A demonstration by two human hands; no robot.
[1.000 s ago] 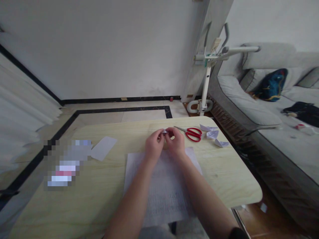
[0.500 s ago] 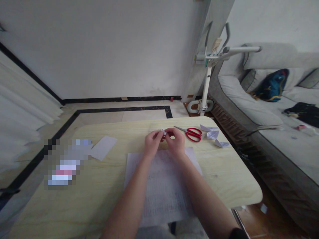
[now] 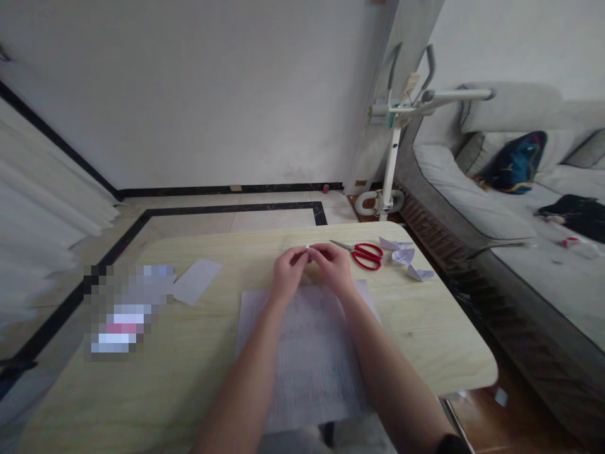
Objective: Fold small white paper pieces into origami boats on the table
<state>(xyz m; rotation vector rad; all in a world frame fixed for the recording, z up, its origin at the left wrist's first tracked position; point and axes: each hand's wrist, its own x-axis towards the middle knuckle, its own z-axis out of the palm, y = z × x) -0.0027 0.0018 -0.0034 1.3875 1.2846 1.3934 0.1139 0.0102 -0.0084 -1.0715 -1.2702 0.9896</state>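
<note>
While left hand (image 3: 288, 272) and right hand (image 3: 336, 265) pinch tiny folded paper (image 3: 309, 248), grips closed | risk: small piece slips, crease skews

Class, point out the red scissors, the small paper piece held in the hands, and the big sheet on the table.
red scissors (image 3: 362, 252), head view, on the red handles.
small paper piece (image 3: 308, 247), head view, on its visible white corner.
big sheet (image 3: 312, 353), head view, on its bare middle.
</note>
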